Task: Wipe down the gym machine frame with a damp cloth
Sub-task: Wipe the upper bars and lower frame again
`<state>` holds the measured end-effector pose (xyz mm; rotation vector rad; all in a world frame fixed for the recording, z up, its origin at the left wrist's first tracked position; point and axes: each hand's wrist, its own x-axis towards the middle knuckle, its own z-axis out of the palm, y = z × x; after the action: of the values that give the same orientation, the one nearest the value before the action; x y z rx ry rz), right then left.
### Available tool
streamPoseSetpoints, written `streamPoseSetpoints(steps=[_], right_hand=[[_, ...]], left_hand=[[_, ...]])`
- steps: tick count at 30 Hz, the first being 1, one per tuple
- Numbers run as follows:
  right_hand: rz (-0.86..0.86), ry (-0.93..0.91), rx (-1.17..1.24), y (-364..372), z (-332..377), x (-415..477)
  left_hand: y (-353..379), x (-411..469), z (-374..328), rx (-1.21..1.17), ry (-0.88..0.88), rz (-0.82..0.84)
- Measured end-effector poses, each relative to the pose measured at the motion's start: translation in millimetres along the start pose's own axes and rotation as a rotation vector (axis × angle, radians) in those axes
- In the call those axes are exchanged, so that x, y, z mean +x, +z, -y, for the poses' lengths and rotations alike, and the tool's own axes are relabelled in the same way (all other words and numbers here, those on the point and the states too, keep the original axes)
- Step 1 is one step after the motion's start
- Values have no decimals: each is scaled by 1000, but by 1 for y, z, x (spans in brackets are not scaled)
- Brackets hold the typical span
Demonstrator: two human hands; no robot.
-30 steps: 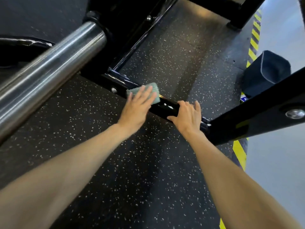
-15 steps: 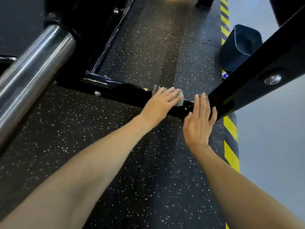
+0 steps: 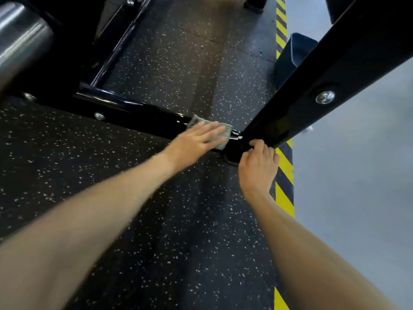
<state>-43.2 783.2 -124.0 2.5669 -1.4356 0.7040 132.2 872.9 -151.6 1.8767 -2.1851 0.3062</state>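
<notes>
Two hands near the frame (image 3: 134,110) corner: left hand (image 3: 196,139) flat, pressing cloth (image 3: 227,132) on it; right hand (image 3: 257,166) curled onto the frame beside the striped floor edge (image 3: 284,168).

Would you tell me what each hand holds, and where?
Left hand presses flat on the cloth atop the bar, gripping nothing. Right hand rests curled fingers on the corner joint; grip cannot be told.

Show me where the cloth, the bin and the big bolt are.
cloth (image 3: 228,130): head view, its bare right edge.
bin (image 3: 292,52): head view, its dark blue wall.
bolt (image 3: 325,97): head view, its shiny head.
</notes>
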Motion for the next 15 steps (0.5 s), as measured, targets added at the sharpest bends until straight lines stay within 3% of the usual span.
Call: streamPoseSetpoints(steps=[5, 8, 15], right_hand=[[122, 201, 41, 5, -10, -6], [106, 221, 56, 9, 2, -3], [84, 224, 97, 14, 3, -4]], left_hand=[[6, 1, 8, 199, 108, -24], [14, 27, -20, 148, 125, 24], [8, -29, 26, 331, 150, -35]])
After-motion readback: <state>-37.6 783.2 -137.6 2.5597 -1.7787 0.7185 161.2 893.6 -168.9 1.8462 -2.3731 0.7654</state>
